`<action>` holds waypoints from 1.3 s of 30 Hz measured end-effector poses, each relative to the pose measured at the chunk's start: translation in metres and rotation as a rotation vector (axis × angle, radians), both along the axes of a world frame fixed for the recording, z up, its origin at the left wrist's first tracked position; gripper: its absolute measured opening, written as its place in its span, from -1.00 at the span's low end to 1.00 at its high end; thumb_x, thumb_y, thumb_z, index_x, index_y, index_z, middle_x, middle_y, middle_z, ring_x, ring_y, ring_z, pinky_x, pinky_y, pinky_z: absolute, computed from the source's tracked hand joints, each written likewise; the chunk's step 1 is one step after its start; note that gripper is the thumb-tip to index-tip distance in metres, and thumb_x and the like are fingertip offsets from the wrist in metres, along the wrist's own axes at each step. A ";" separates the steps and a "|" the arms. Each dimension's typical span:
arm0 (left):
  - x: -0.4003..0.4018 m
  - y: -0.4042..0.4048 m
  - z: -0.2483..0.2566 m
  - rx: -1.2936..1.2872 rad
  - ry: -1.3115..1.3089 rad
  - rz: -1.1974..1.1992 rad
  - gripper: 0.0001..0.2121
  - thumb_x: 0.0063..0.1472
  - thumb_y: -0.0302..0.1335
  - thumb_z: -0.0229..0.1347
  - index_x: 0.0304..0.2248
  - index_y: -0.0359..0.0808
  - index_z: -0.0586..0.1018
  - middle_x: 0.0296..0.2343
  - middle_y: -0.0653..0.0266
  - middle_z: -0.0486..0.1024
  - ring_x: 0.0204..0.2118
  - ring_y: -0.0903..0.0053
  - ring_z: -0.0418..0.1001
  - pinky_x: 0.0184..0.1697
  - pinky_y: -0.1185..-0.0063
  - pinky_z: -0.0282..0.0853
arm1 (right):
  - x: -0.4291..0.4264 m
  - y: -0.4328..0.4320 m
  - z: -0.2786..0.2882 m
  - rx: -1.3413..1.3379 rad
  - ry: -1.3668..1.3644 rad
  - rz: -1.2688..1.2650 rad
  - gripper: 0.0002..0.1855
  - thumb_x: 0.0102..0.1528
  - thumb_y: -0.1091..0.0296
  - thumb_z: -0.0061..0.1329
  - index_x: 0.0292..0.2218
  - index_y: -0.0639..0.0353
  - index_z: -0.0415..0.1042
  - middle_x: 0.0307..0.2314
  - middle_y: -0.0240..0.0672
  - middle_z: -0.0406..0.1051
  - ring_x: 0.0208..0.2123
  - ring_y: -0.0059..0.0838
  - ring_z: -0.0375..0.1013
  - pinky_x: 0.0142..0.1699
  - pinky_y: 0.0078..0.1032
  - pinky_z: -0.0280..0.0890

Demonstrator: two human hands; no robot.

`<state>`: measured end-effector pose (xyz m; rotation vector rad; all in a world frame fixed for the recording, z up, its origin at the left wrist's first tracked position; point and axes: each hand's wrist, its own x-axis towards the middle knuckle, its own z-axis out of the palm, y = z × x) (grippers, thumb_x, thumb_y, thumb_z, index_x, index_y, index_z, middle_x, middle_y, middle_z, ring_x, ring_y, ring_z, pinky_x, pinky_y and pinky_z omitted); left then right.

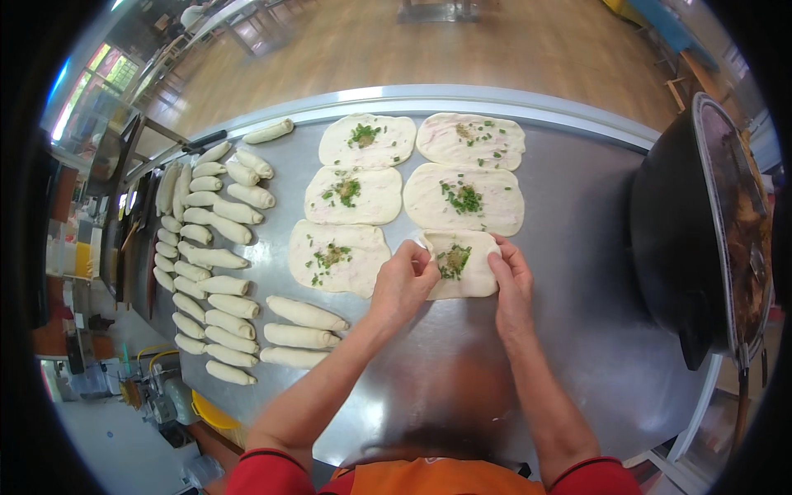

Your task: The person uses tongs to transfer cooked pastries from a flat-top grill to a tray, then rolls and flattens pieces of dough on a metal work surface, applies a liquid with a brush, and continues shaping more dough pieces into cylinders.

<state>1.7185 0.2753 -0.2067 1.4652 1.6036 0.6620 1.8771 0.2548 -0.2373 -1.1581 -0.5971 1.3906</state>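
Observation:
My left hand pinches the left edge of a flat dough sheet, the nearest right one in a group of several. The right edge of the same sheet is between the thumb and fingers of my right hand. Chopped green onion with a brownish seasoning lies on its middle, and both side edges look lifted or folded in. Left of it lies another topped dough sheet; directly beyond is a larger one. Rolled dough pieces rest near my left forearm.
Many more dough rolls cover the left part of the steel table. A large black pot stands at the right edge. A dark-handled tool lies at the far left, and a pale metal rail borders the far side.

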 end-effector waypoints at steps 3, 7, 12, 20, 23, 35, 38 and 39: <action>0.025 -0.020 0.000 -0.021 -0.437 0.183 -0.85 0.16 -0.49 0.05 -0.39 -0.40 0.36 -0.51 0.16 0.50 -0.54 0.50 0.46 -0.47 0.59 0.38 | -0.016 -0.007 -0.003 0.004 0.374 -0.178 -0.71 0.22 0.26 -0.19 -0.09 0.23 0.23 -0.20 -0.31 0.34 -0.17 -0.58 0.34 -0.08 -0.55 0.29; 0.056 -0.041 0.012 0.221 -0.222 -0.090 -0.79 0.11 -0.48 0.12 -0.31 -0.38 0.38 -0.34 0.17 0.47 -0.30 0.46 0.46 -0.28 0.48 0.40 | -0.023 -0.029 0.011 -0.111 0.618 -0.236 -0.67 0.25 0.19 -0.27 -0.06 0.22 0.24 -0.20 -0.30 0.33 -0.17 -0.47 0.36 -0.07 -0.47 0.31; 0.061 -0.075 0.024 0.573 -0.173 0.084 -0.51 0.09 -0.39 0.15 -0.02 -0.41 0.30 -0.12 0.13 0.37 0.04 0.32 0.24 0.10 0.43 0.13 | -0.032 -0.062 0.041 -0.051 0.367 -0.250 -0.64 0.26 0.20 -0.30 -0.01 0.24 0.23 -0.15 -0.31 0.31 -0.14 -0.49 0.33 -0.03 -0.50 0.27; -0.004 -0.131 0.041 -0.271 -1.171 0.424 -0.49 0.31 -0.21 -0.15 0.13 -0.37 0.17 0.02 0.14 0.26 0.09 0.39 0.20 0.16 0.48 0.07 | -0.087 -0.117 0.072 -0.056 0.407 -0.133 -0.63 0.28 0.26 -0.34 0.04 0.26 0.17 -0.10 -0.25 0.30 -0.05 -0.35 0.31 0.12 -0.40 0.18; -0.048 -0.160 0.041 -0.261 -1.469 0.531 -0.52 0.33 -0.18 -0.19 0.11 -0.31 0.22 0.04 0.13 0.27 0.11 0.36 0.21 0.19 0.42 0.07 | -0.079 -0.132 0.053 -0.173 0.637 -0.091 -0.63 0.27 0.26 -0.30 0.03 0.26 0.21 -0.06 -0.24 0.31 0.00 -0.32 0.30 0.15 -0.34 0.16; -0.207 -0.266 -0.001 -0.428 -1.917 0.815 -0.56 0.33 -0.25 -0.21 0.08 -0.35 0.25 0.07 0.09 0.25 0.13 0.27 0.18 0.23 0.28 -0.02 | -0.004 -0.168 -0.001 -0.420 0.657 -0.003 -0.71 0.16 0.46 -0.13 -0.07 0.24 0.31 -0.12 -0.19 0.39 -0.03 -0.31 0.36 0.12 -0.31 0.26; -0.246 -0.291 -0.016 -0.378 -1.860 0.964 -0.58 0.33 -0.28 -0.22 0.06 -0.39 0.27 0.04 0.07 0.28 0.11 0.26 0.22 0.21 0.30 0.04 | 0.041 -0.158 -0.002 -0.447 0.576 -0.061 -0.71 0.14 0.51 -0.11 -0.07 0.30 0.30 -0.15 -0.12 0.39 -0.05 -0.26 0.38 0.09 -0.30 0.30; -0.254 -0.298 -0.016 -0.373 -1.832 0.998 -0.59 0.33 -0.29 -0.22 0.06 -0.40 0.27 0.03 0.07 0.29 0.10 0.26 0.23 0.20 0.30 0.06 | 0.058 -0.152 -0.002 -0.451 0.525 -0.079 -0.70 0.14 0.51 -0.11 -0.07 0.32 0.29 -0.15 -0.10 0.39 -0.06 -0.24 0.39 0.07 -0.30 0.32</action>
